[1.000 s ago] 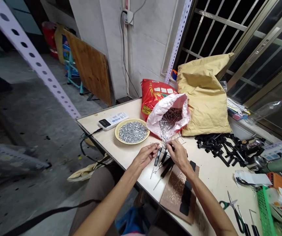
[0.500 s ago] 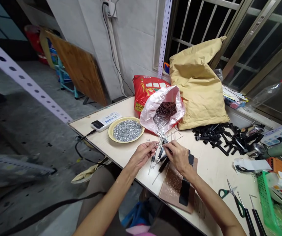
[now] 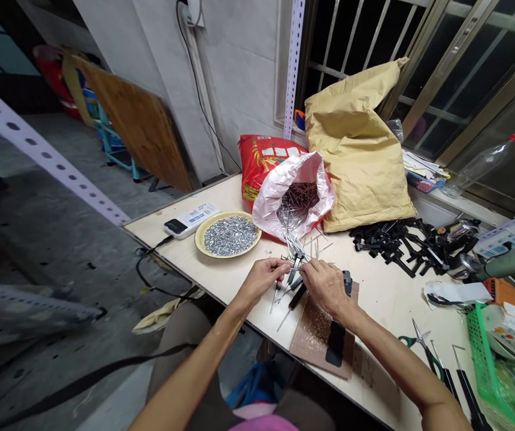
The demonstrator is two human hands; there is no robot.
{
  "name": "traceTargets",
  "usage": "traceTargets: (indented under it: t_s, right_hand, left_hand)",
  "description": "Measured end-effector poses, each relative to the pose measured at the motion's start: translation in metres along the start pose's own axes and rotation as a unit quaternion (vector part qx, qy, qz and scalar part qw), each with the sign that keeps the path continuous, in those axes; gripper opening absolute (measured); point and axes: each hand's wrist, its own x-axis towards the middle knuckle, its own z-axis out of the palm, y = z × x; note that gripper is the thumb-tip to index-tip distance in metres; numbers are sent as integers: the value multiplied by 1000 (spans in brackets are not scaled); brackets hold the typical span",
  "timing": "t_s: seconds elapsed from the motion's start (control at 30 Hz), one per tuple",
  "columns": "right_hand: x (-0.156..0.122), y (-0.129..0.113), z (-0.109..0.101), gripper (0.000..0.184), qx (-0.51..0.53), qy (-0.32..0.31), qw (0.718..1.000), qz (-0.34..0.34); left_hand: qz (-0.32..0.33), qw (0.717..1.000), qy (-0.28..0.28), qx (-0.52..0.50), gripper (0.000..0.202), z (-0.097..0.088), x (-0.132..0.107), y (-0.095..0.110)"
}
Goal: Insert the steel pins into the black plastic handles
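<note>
At the near edge of the table [image 3: 387, 299], one brown board [image 3: 314, 335] carries two black strips [image 3: 335, 344]. Just beyond it, the left hand [image 3: 261, 280] and the right hand [image 3: 328, 288] have stayed together over the same cluster since a second ago; only the view has swung. Judgement: the same piece remains in work, and none has been set down. The right hand is clenched on one black-handled pin [image 3: 294, 264], which stands tilted between both hands. The left fingertips meet it, but a grasp cannot be told. At least two more such pins lie beneath.

- At 11 o'clock: one plate [image 3: 198, 239] of small metal parts, uncounted.
- At 12 o'clock: one white bag [image 3: 275, 191] of rods and one red bag [image 3: 257, 158].
- At 1 o'clock: one paper sack [image 3: 360, 155].
- At 2 o'clock: black plastic parts [image 3: 392, 242], heaped and uncountable.
</note>
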Motion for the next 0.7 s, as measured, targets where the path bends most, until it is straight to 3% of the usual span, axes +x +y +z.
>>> traceTargets:
  t_s: [0.13, 0.33, 0.5, 0.7]
  right_hand:
    - [-4, 0, 6, 20, -5, 0, 1000, -11]
    - [-9, -5, 12, 20, 8, 21, 999, 37]
    - [-8, -5, 13, 17, 2, 39, 999, -1]
    - [-8, -6, 13, 15, 70, 16, 997, 39]
  left_hand:
    - [-28, 999, -29, -16, 36, 1, -2, 0]
    - [5, 1000, -5, 9, 38, 3, -6, 5]
    - [-17, 999, -24, -16, 43, 3, -8, 6]
    - [-13, 999, -30, -34, 44, 3, -7, 4]
